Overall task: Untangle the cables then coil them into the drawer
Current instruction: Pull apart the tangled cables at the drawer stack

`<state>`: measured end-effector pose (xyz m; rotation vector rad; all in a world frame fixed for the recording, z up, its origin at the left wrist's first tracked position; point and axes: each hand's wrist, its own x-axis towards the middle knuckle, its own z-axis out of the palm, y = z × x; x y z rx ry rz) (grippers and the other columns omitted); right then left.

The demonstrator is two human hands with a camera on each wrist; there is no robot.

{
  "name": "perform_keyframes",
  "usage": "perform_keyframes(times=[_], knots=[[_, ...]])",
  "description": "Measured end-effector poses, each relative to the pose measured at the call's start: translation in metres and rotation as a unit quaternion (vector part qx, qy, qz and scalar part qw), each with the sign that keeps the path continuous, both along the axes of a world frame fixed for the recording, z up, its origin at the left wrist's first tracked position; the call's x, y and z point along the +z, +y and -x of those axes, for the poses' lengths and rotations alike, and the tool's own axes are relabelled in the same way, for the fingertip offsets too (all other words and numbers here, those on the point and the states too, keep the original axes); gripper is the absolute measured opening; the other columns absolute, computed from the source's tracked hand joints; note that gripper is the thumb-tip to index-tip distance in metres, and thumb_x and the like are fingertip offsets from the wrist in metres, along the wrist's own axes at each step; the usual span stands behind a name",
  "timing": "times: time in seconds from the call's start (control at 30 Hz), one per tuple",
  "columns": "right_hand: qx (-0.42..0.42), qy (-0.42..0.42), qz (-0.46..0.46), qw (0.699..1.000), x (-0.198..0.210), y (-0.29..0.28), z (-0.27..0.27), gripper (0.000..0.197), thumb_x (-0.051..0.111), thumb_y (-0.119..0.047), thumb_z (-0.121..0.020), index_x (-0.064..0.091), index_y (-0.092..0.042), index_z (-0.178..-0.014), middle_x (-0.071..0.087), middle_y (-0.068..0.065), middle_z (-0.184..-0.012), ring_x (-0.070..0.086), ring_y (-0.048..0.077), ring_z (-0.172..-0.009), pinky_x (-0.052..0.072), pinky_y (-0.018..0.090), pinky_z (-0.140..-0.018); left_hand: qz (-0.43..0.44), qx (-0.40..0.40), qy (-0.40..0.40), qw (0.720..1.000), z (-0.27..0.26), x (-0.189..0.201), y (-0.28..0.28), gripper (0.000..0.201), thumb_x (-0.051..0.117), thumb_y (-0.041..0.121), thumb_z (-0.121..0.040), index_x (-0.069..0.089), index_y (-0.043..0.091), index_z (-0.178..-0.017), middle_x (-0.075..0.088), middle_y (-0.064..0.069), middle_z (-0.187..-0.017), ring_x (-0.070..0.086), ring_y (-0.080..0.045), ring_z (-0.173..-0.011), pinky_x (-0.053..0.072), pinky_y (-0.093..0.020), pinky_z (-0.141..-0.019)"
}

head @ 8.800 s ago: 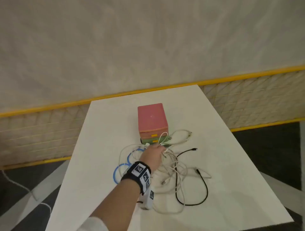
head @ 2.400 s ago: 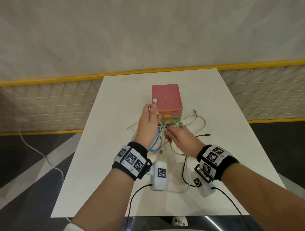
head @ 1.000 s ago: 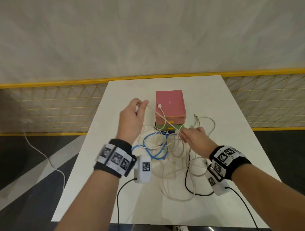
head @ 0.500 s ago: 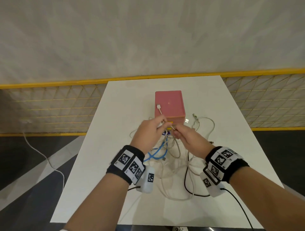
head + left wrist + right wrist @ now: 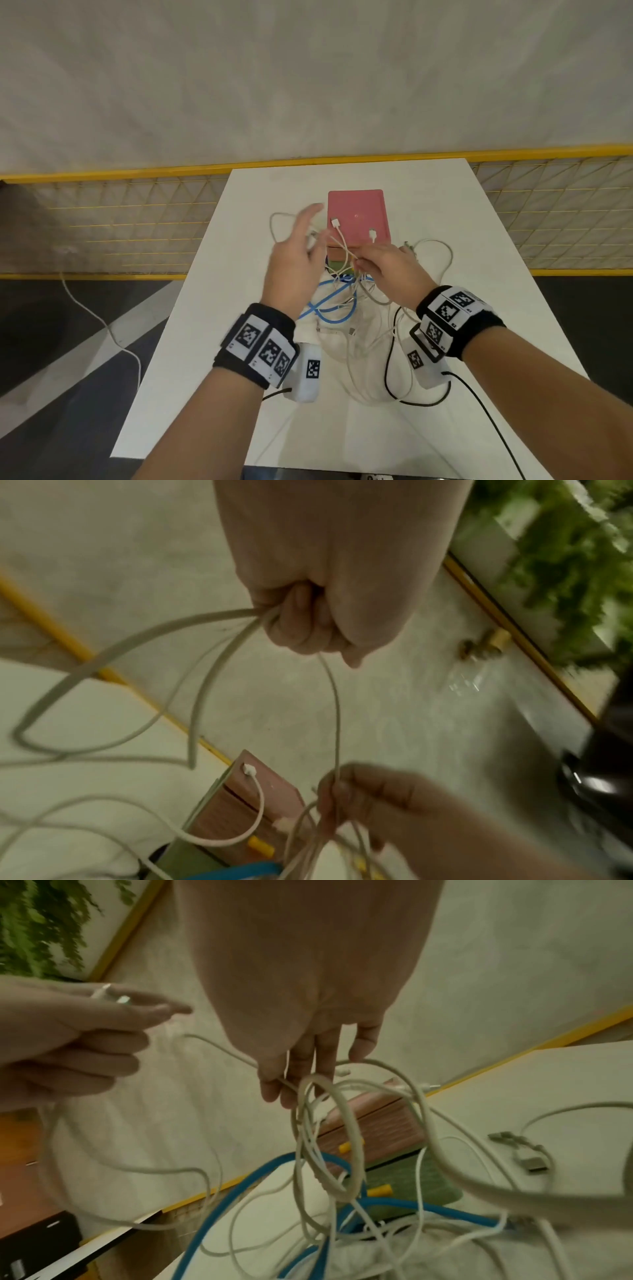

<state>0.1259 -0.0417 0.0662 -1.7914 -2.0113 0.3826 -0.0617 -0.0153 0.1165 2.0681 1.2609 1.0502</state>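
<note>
White table (image 5: 479, 308), seen from the head, carries a pink drawer box (image 5: 358, 212) with drawers closed, two white plugs lying on its lid, and a tangle of cables (image 5: 356, 329) spread in front of it toward the person. At the left wrist, the left hand (image 5: 318, 610) is seen curled round white cable (image 5: 337, 710) that runs taut down to the right hand (image 5: 377, 799). At the right wrist, the right hand (image 5: 308, 1069) is seen pinching white loops above a blue cable (image 5: 240, 1185).
</note>
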Motion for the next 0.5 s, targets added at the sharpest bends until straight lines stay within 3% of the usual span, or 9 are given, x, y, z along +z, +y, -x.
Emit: perform_keyframes(times=[0.07,0.13,0.2,0.3,0.37,0.5], knots=[[0.01,-0.014,-0.037,0.999,0.004,-0.002,0.005,0.022,0.043,-0.024,-0.097,0.063,-0.026,-0.105,0.066,-0.011,-0.099,0.055,0.017,-0.1,0.021,0.028,-0.077,0.015,-0.064,0.126,0.99,-0.009,-0.006,-0.007,0.036,0.049,0.039,-0.099,0.046,0.037,-0.135,0.049,0.004,-0.053,0.044,-0.01,-0.043,0.049,-0.029,-0.054],[0.022,-0.027,-0.071,0.997,0.007,-0.005,0.008,0.031,0.036,-0.031,-0.096,0.061,-0.027,-0.114,0.067,-0.009,-0.102,0.055,0.017,-0.1,0.018,0.025,-0.077,0.044,-0.081,0.181,0.979,-0.015,-0.013,-0.007,0.031,0.046,0.042,-0.099,0.054,0.026,-0.125,0.06,-0.004,-0.065,0.051,-0.02,-0.053,0.053,-0.041,-0.064],[0.024,-0.037,-0.073,0.996,0.006,-0.006,0.007,0.044,0.024,-0.043,-0.093,0.06,-0.027,-0.115,0.066,-0.011,-0.102,0.056,0.016,-0.1,0.02,0.025,-0.077,0.057,-0.079,0.168,0.981,-0.017,-0.014,-0.004,0.028,0.046,0.041,-0.1,0.059,0.018,-0.111,0.061,-0.006,-0.068,0.052,-0.022,-0.057,0.052,-0.041,-0.066],[-0.006,-0.078,-0.036,0.996,-0.007,-0.007,-0.005,0.027,0.044,-0.035,-0.093,0.058,-0.029,-0.115,0.06,-0.011,-0.116,0.054,0.017,-0.109,0.03,0.034,-0.079,0.012,-0.079,0.123,0.989,-0.017,-0.001,-0.003,0.027,0.05,0.04,-0.098,0.06,0.015,-0.098,0.051,-0.001,-0.055,0.044,-0.017,-0.05,0.044,-0.034,-0.057],[-0.026,-0.081,0.01,0.996,-0.016,-0.008,-0.014,0.025,0.052,-0.029,-0.09,0.059,-0.032,-0.114,0.053,-0.011,-0.123,0.052,0.018,-0.112,0.03,0.036,-0.08,-0.011,-0.064,0.079,0.995,-0.014,0.007,-0.002,0.024,0.053,0.037,-0.097,0.061,0.015,-0.094,0.041,0.004,-0.045,0.037,-0.012,-0.041,0.035,-0.026,-0.048],[-0.036,-0.038,0.019,0.998,-0.009,-0.01,-0.017,0.037,0.053,-0.051,-0.086,0.05,-0.041,-0.122,0.048,-0.014,-0.126,0.05,0.011,-0.113,0.029,0.037,-0.084,0.002,-0.015,0.02,1.0,-0.007,0.015,0.008,0.021,0.054,0.034,-0.098,0.058,0.016,-0.087,0.034,0.003,-0.041,0.036,-0.011,-0.04,0.026,-0.02,-0.042]])
